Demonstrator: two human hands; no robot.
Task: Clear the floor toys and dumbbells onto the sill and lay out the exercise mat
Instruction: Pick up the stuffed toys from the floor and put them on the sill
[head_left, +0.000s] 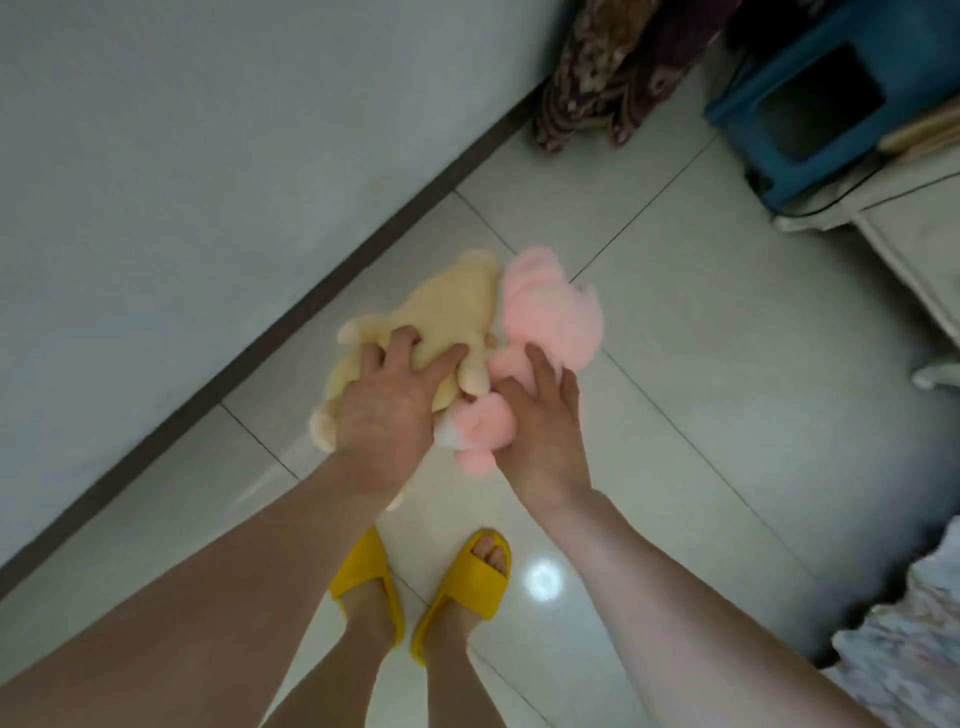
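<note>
Two plush toys lie side by side on the tiled floor near the wall. The yellow plush toy (447, 306) is on the left, and my left hand (387, 402) presses on its lower body with fingers curled into the fabric. Touching it on the right is the pink plush toy (550, 306). My right hand (540, 421) rests against the pink toy's lower part, fingers stretched along it and the thumb against a pink limb. No dumbbells, sill or exercise mat are in view.
A white wall (182, 182) with a dark baseboard (332, 291) runs diagonally on the left. A patterned curtain (613, 67) hangs at the top. A blue stool (831, 104) and white furniture (914, 228) stand top right. My feet in yellow slippers (462, 597) are below the toys.
</note>
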